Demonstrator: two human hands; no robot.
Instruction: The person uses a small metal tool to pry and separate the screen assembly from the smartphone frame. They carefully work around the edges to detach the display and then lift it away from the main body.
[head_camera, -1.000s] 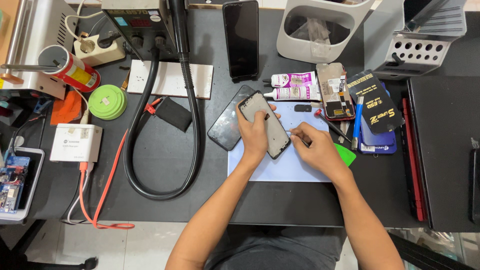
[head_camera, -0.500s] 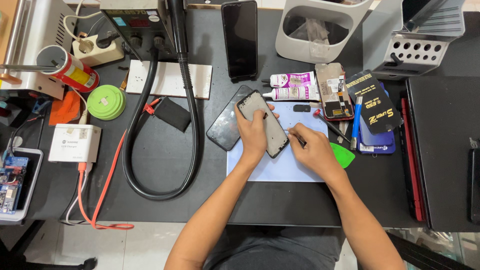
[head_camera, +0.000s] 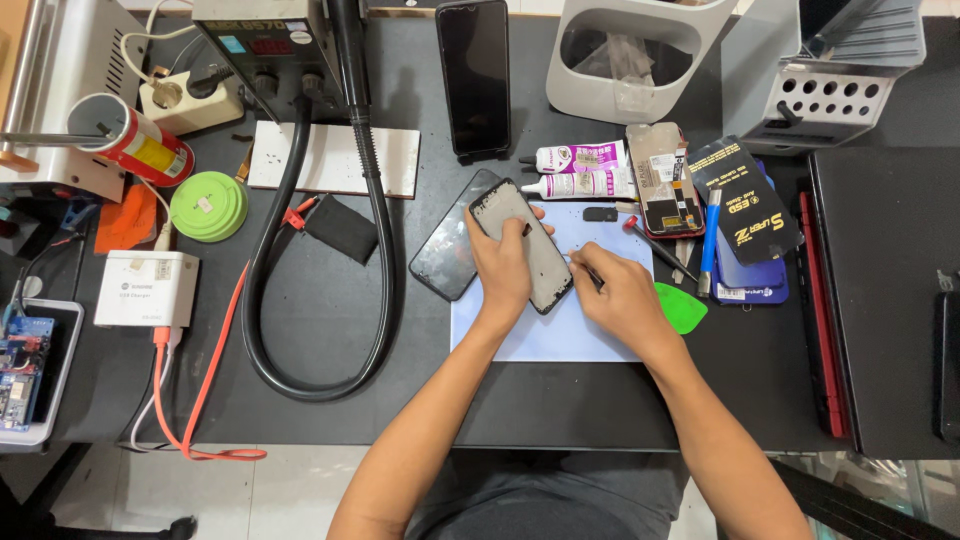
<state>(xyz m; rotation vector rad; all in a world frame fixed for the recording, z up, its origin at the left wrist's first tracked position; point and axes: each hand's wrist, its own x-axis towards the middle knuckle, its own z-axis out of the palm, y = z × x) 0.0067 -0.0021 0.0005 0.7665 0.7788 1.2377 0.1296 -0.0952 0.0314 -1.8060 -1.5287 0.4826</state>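
The left hand (head_camera: 503, 262) lies palm-down on the phone frame (head_camera: 522, 245), fingers curled over its middle and pinning it flat to the pale blue mat (head_camera: 530, 335). The right hand (head_camera: 622, 300) pinches a thin dark tool (head_camera: 586, 272) between thumb and forefinger, fingers closed around it, with the tip at the frame's right long edge near its lower end. Whether the tip touches the edge is too small to tell.

The frame's long axis runs diagonally, from its upper end toward the top left of the mat to its lower end nearer the mat's centre. It lies left of the right fingers and directly under the left ones, so the left hand is nearer. A second dark phone (head_camera: 452, 250) lies just left of the frame, off the mat's edge; a green pick (head_camera: 682, 308) sits at the mat's right edge.
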